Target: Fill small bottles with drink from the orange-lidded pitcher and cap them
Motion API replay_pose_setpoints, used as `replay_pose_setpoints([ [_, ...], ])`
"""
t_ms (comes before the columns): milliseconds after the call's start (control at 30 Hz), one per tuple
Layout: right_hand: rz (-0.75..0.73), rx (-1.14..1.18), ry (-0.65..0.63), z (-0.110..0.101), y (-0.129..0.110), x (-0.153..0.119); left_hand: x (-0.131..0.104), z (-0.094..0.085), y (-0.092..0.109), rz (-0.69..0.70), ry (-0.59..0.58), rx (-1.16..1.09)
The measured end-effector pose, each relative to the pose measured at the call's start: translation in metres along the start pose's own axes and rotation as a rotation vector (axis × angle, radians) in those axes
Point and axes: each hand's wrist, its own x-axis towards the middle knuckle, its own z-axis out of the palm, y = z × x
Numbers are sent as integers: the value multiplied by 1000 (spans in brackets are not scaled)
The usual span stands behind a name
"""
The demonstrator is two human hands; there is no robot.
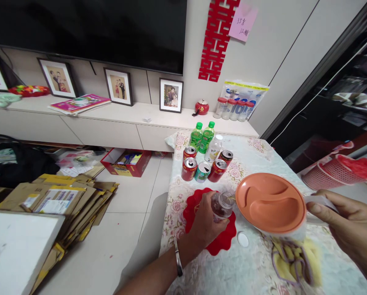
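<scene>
My left hand (206,221) is wrapped round an open clear bottle (222,205) above a scalloped red mat (194,200). On the right, my right hand (340,217) grips the pale handle of a pitcher with an orange lid (271,203). The pitcher's spout side meets the bottle's mouth, where a thin stream seems to show. A white cap (242,239) lies on the floral tablecloth (232,270) beside the mat. Below the pitcher is a crumpled yellow cloth (294,262).
Several opened cans (202,172), two green bottles (206,137) and a white-capped clear bottle (214,148) stand farther back on the table. Behind is a cabinet (146,116) with photo frames and red-lidded jars (234,110). Flattened cardboard (57,196) lies on the left.
</scene>
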Motion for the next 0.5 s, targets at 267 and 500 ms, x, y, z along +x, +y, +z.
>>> replay_pose_setpoints([
  [267,56,12,-1,0,3,2,0,1,-1,21,14,5],
  [500,94,12,5,8,-16,-6,0,1,-2,35,21,10],
])
